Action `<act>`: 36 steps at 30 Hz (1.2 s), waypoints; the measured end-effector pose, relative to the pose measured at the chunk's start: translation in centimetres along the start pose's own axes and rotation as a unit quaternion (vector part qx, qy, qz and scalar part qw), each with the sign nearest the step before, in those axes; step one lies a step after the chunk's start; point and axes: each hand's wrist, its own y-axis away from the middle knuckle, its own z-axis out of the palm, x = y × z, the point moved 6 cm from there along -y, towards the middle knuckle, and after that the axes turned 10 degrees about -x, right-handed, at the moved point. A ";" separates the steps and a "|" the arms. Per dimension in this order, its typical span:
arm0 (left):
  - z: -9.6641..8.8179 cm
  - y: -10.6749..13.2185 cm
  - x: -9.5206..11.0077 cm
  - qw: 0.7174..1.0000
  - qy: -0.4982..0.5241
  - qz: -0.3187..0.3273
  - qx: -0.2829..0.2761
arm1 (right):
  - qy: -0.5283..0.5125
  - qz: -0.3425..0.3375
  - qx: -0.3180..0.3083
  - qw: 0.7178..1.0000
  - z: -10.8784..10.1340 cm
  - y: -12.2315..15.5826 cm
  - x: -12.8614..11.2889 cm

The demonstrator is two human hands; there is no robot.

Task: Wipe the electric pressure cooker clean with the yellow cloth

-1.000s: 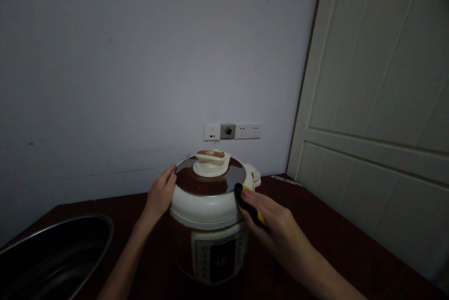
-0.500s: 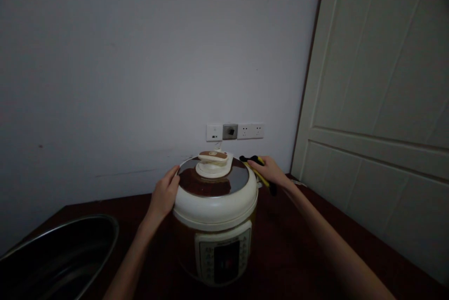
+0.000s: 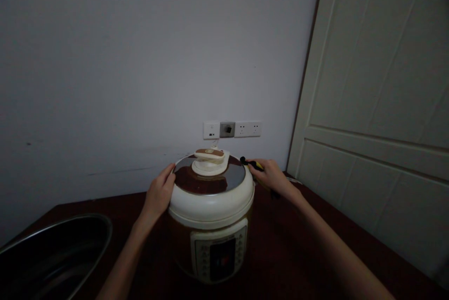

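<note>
An electric pressure cooker (image 3: 212, 211) with a white rim, a dark shiny lid top and a lid handle (image 3: 209, 155) stands upright, its control panel facing me. At the left side of its lid my left hand (image 3: 159, 191) is curled over the rim, steadying against it. My right hand (image 3: 268, 174) is closed round a slim yellow-and-black tool (image 3: 255, 165), whose exact kind I cannot make out. The tool's black tip is at the lid's right rear edge. Most of its handle is hidden behind my fingers.
A large dark metal basin (image 3: 59, 248) sits at lower left. The cooker stands on a dark reddish-brown tabletop (image 3: 284, 248). Behind it is a pale wall with sockets (image 3: 247, 128); a panelled white door (image 3: 368, 164) rises on the right. A cable (image 3: 293, 180) lies near the wall corner.
The tool has turned in my right hand, so less of its yellow handle shows. My left hand stays at the lid's rim. The view has shifted slightly.
</note>
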 end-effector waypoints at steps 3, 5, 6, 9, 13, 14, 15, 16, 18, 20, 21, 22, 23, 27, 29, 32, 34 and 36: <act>0.0 -0.1 -0.2 1.000 -0.003 0.005 0.005 | 0.042 0.012 -0.035 0.998 0.3 -2.1 0.7; 0.1 -0.2 -0.4 1.000 -0.002 0.005 0.003 | 0.053 0.015 -0.046 0.997 0.5 -2.5 0.8; 0.1 -0.3 -0.5 1.000 0.001 0.003 0.000 | 0.055 0.013 -0.045 0.997 0.5 -2.4 0.7; 0.2 -0.4 -0.7 1.000 0.006 -0.005 -0.006 | 0.054 -0.008 -0.008 0.998 0.5 -0.7 -0.1; 0.2 -0.4 -0.6 1.000 0.007 0.001 -0.003 | 0.064 -0.041 0.049 0.996 0.6 2.9 -1.6; 0.1 -0.4 -0.5 1.000 0.007 0.002 -0.002 | 0.069 -0.048 0.056 0.995 0.6 3.6 -1.8; 0.1 -0.3 -0.5 1.000 0.006 0.002 -0.002 | 0.073 -0.053 0.060 0.994 0.7 4.2 -2.1; 0.1 -0.3 -0.4 1.000 0.005 0.002 -0.003 | 0.076 -0.057 0.062 0.994 0.7 4.6 -2.3; 0.1 -0.3 -0.3 1.000 0.002 0.000 -0.003 | 0.082 -0.062 0.059 0.993 0.6 4.6 -2.4; 0.1 -0.2 -0.3 1.000 0.002 -0.003 -0.001 | 0.089 -0.056 0.045 0.993 0.5 3.8 -2.3; 0.0 -0.2 -0.2 1.000 0.001 -0.005 0.000 | 0.095 -0.048 0.033 0.994 0.5 3.0 -2.1; 0.0 -0.1 -0.2 1.000 0.000 -0.007 0.001 | 0.104 -0.038 0.017 0.994 0.5 2.2 -1.8; 0.0 -0.1 -0.2 1.000 0.000 -0.008 0.000 | 0.114 -0.026 0.000 0.993 0.5 1.2 -1.5; 0.0 -0.1 -0.2 1.000 0.011 -0.003 0.003 | 0.144 0.013 -0.046 0.988 0.4 -1.9 -0.2; -0.1 -0.2 -0.2 1.000 0.011 -0.002 0.007 | 0.145 0.019 -0.045 0.988 0.3 -2.3 -0.1; -0.1 -0.2 -0.1 1.000 0.003 -0.005 0.006 | 0.156 0.034 -0.014 0.987 0.3 -1.2 -0.6; 0.0 -0.3 0.0 1.000 0.000 -0.001 0.004 | 0.171 0.053 0.013 0.984 0.3 0.3 -1.3; 0.0 -0.3 0.0 1.000 -0.003 -0.001 0.002 | 0.172 0.067 0.029 0.982 0.2 1.8 -2.3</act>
